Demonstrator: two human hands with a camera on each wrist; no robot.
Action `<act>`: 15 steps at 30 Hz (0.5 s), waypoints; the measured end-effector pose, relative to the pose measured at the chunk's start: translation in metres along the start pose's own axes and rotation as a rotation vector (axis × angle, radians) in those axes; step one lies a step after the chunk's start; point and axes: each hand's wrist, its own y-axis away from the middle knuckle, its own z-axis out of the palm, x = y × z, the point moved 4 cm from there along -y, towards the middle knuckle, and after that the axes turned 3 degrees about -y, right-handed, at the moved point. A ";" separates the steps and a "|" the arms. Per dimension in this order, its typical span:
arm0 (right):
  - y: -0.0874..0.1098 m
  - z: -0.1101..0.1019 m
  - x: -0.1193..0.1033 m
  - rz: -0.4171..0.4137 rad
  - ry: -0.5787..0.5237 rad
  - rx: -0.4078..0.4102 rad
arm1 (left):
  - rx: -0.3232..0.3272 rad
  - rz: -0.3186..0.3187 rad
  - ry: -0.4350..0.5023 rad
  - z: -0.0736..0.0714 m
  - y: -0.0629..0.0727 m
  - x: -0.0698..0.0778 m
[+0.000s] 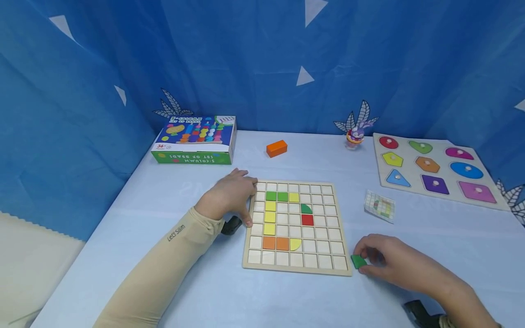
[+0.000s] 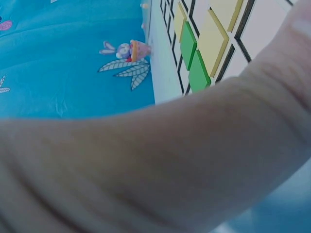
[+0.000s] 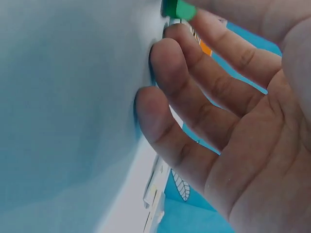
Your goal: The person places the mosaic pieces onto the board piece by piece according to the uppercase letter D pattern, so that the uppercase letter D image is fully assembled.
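A wooden grid board (image 1: pixel 344 269) with white squares lies on the table. Set in it are green (image 1: pixel 271 196), yellow (image 1: pixel 270 217), orange (image 1: pixel 269 243) and red tiles (image 1: pixel 307 220), among them a green quarter-round (image 1: pixel 306 208) and a yellow one (image 1: pixel 295 244). At the board's upper left edge my left hand (image 1: pixel 227 193) rests, thumb and fingers spread along the rim. My right hand (image 1: pixel 393 259) pinches a small green tile (image 1: pixel 358 261) between thumb and index finger, just off the board's lower right corner. In the right wrist view its other fingertips (image 3: pixel 167 58) are down by the tabletop.
A small printed pattern card (image 1: pixel 380 206) lies right of the board. Farther right is a knobbed shape puzzle (image 1: pixel 440 171). At the back stand a bead-set box (image 1: pixel 194 141), an orange block (image 1: pixel 276 148) and a small purple figurine (image 1: pixel 356 134), before a blue curtain (image 1: pixel 254 68).
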 end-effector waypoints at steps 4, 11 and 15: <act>0.000 -0.002 0.000 0.000 0.000 0.025 | -0.001 -0.003 -0.003 0.000 0.000 0.000; 0.001 -0.004 0.002 -0.042 0.060 0.039 | 0.004 0.001 -0.004 0.000 0.000 0.000; 0.003 -0.007 0.005 -0.056 0.079 0.017 | 0.003 0.000 -0.003 0.000 0.000 0.000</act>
